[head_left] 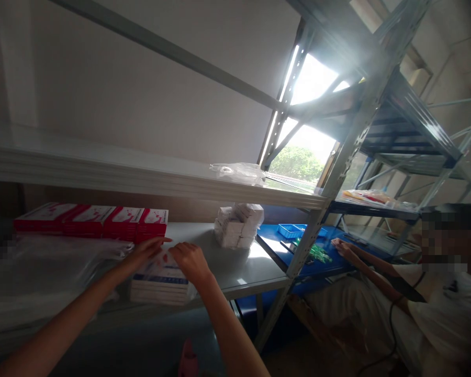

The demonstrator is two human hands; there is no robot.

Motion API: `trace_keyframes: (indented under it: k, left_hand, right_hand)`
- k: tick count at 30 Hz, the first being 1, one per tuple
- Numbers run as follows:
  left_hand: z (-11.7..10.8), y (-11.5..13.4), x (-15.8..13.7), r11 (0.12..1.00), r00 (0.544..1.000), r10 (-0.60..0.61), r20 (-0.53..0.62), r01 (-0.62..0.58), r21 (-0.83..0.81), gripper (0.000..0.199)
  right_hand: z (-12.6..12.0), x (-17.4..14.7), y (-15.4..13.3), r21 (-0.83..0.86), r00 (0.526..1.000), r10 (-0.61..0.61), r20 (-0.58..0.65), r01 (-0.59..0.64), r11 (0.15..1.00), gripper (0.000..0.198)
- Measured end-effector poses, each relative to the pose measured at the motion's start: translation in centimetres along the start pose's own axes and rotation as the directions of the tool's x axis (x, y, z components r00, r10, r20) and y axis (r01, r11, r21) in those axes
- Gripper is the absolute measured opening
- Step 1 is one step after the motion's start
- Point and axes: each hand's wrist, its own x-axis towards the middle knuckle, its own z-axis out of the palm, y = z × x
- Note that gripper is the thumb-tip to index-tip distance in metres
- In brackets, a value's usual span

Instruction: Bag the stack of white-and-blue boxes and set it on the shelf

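Note:
My left hand point(146, 250) and my right hand point(190, 260) rest on top of a stack of white boxes with blue stripes point(160, 285), wrapped in clear plastic, at the front edge of a grey shelf point(235, 267). The fingers of both hands press on the plastic over the stack; a firm grip is not visible. A row of red and white boxes point(92, 221) lies just behind my left hand.
A pile of small white packets point(239, 225) stands to the right on the shelf. Clear plastic sheets point(35, 272) lie at the left. A person sits at the right with a hand point(339, 245) on a blue table point(317, 264) holding a blue tray point(290, 230) and green parts.

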Motion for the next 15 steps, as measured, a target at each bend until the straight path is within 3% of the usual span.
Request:
trace_keyframes:
  k: [4, 7, 10, 12, 15]
  left_hand:
    - [1.0, -1.7, 1.6, 0.993, 0.987, 0.096, 0.127, -0.104, 0.058, 0.029]
    - [1.1, -1.6, 2.0, 0.979, 0.991, 0.129, 0.044, -0.134, 0.155, 0.026]
    - [-0.2, -1.2, 1.7, 0.946, 0.988, 0.153, 0.007, -0.148, 0.290, 0.030]
    - [-1.6, -1.6, 1.6, 0.867, 0.976, 0.213, 0.049, -0.212, 0.451, 0.028]
    - [-3.2, -3.4, 1.9, 0.632, 0.927, 0.308, 0.215, -0.368, 0.682, 0.027]
  right_hand:
    - [0.8, 0.7, -0.5, -0.088, 1.000, 0.003, -0.003, -0.003, 0.996, 0.009]
    - [1.0, 0.9, -0.6, -0.102, 0.997, 0.052, -0.065, -0.059, 0.993, 0.008]
    - [0.8, 0.0, -1.2, -0.033, 0.966, 0.162, -0.202, -0.172, 0.985, 0.010]
    - [0.8, -1.5, -2.4, 0.047, 0.922, 0.238, -0.304, -0.235, 0.971, 0.010]
    - [1.7, -4.9, -5.1, 0.154, 0.855, 0.333, -0.398, -0.296, 0.943, 0.010]
